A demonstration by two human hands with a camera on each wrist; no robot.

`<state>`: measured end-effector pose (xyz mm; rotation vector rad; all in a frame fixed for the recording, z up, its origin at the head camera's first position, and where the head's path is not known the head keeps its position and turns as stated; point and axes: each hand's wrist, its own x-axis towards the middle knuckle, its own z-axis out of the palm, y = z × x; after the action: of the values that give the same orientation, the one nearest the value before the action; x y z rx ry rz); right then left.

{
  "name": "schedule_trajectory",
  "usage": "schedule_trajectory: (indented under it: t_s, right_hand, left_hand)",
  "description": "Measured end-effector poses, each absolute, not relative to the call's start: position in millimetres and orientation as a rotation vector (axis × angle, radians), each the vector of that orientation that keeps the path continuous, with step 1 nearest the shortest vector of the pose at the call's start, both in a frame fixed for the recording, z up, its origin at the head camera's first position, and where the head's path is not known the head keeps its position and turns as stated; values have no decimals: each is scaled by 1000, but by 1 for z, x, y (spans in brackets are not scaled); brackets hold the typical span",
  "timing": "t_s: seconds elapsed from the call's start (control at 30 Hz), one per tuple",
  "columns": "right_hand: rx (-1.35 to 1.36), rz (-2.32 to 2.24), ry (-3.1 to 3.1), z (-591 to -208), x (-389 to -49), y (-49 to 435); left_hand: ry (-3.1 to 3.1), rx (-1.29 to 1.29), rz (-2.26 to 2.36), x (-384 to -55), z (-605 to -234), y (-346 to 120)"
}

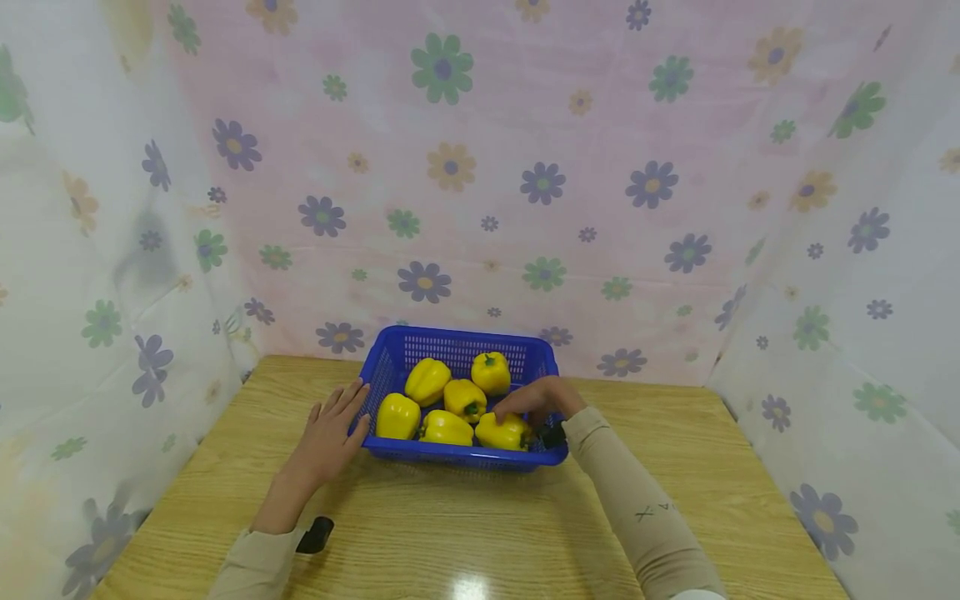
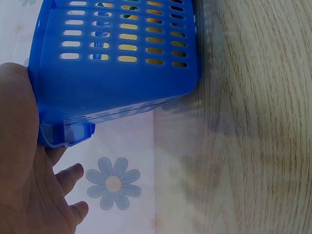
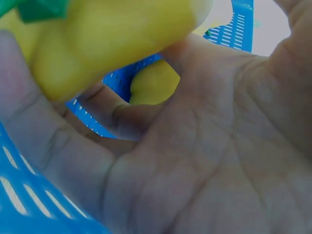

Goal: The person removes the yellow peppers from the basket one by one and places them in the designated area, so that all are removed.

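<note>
A blue plastic basket (image 1: 457, 455) with slotted walls holds several yellow bell peppers, among them one at the back right (image 1: 491, 372) and one at the front left (image 1: 398, 416). My right hand (image 1: 545, 395) reaches over the right rim and grips the front-right bell pepper (image 1: 501, 432). The right wrist view shows fingers curled under that pepper, its green stem (image 3: 44, 9) at upper left. At the basket's left rim rests my left hand (image 1: 327, 435), fingers spread. From the left wrist, the basket's end wall (image 2: 112, 80) stands beside this hand (image 2: 27, 161), fingertips reaching past the rim.
The basket stands near the back of a wood-grain table (image 1: 450, 525). Behind it hangs a flower-printed curtain (image 1: 487, 125), with similar cloth on both sides. A dark wrist device (image 1: 315, 535) shows at the left sleeve.
</note>
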<state>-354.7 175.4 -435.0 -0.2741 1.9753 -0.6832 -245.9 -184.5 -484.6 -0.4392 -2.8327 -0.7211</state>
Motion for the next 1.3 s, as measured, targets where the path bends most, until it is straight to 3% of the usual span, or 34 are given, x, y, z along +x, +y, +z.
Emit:
schedule_trajectory:
  t_s: [1.3]
  right_hand:
    - [-356, -747, 1966, -440, -352, 180]
  left_hand:
    - [-2803, -433, -750, -244, -486, -182]
